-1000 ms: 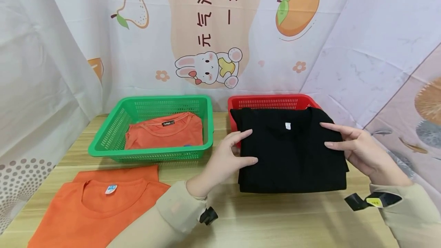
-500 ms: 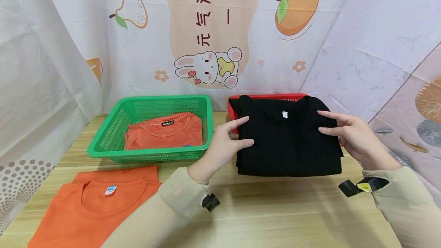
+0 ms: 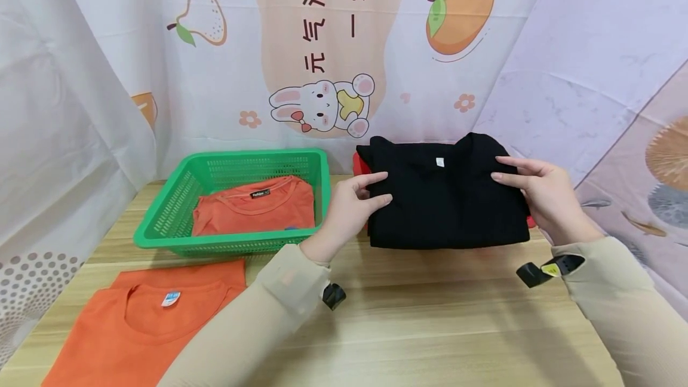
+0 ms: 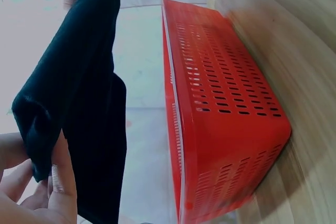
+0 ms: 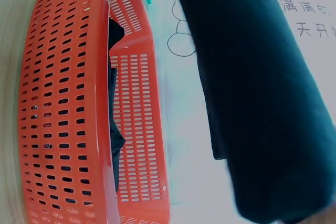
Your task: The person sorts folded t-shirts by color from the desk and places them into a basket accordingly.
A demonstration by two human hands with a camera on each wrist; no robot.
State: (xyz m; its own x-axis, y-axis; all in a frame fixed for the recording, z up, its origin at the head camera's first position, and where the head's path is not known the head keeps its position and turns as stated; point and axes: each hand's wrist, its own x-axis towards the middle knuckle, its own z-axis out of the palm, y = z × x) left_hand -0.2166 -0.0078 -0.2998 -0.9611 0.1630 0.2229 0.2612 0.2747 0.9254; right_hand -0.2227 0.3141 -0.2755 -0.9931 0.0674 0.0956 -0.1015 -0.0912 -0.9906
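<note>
Black shirt (image 3: pixel 446 205) just moved farther back; now it's above the red basket (image 4: pixel 231 135), not touching it, so roughly lined up but not inside. Left hand (image 3: pixel 346 208) and right hand (image 3: pixel 550 196) each pinch one side edge.

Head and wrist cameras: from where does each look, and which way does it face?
Head: on the head, facing forward and down at the black shirt and green basket; left hand, right hand and sleeved forearms show.
Left wrist: on that wrist, facing the red basket; left hand shows lower left, right hand partly at top.
Right wrist: on that wrist, facing forward into the red basket; sliver of right hand at lower right.
Both wrist pictures, turned sideways, share the black shirt and red basket.
</note>
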